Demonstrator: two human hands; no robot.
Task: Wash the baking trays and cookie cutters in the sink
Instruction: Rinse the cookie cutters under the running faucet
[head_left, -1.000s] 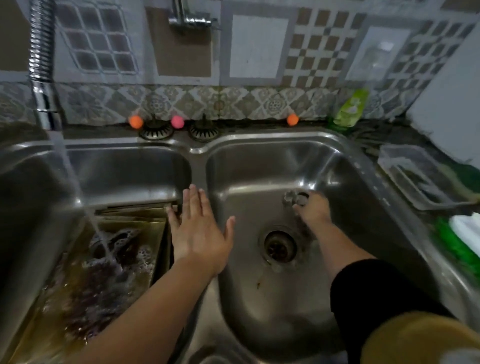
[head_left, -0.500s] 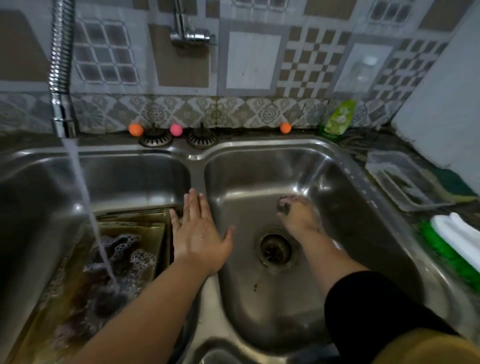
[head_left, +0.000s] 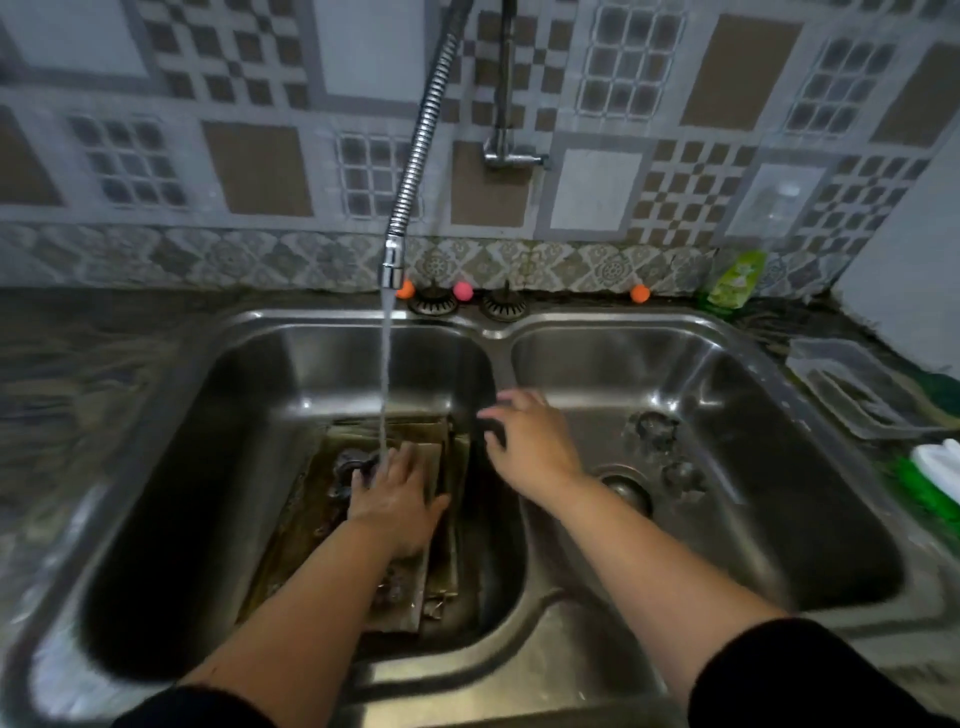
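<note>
Double steel sink (head_left: 498, 332) set into a dark desk (head_left: 104, 353); all positions taken from the sink.

Left basin: stack of baking trays (head_left: 436, 519) lies flat on the basin floor, toward the divider side, brownish and wet. Flexible tap hose (head_left: 421, 156) hangs from the tiled wall above the sink; water stream (head_left: 385, 374) falls straight into the left basin and lands at the far end of the trays.

Left hand (head_left: 395, 493) lies palm down on the top tray, just under the stream. Fingers reach toward a small dark object (head_left: 349, 464) at the point where the water lands; cannot tell whether they grip it or only touch it.

Right hand (head_left: 530, 441) hovers over the divider between the 2 basins, palm down. Fingers apart and relaxed, holding nothing; tips blurred.

Right basin: 2 small dark items, probably cookie cutters (head_left: 655, 428), rest on the basin floor beyond the drain (head_left: 626, 488). Shapes too blurred to tell.

Back rim of the sink: 2 strainer plugs (head_left: 434, 302), with 3 small balls (head_left: 462, 291) (2 orange, 1 pink) along the wall edge. Green soap bottle (head_left: 732, 283) at the far right corner of the sink. Right of the sink on the desk: clear plastic container (head_left: 852, 395), then a green-and-white brush (head_left: 935, 467) nearer the viewer.
</note>
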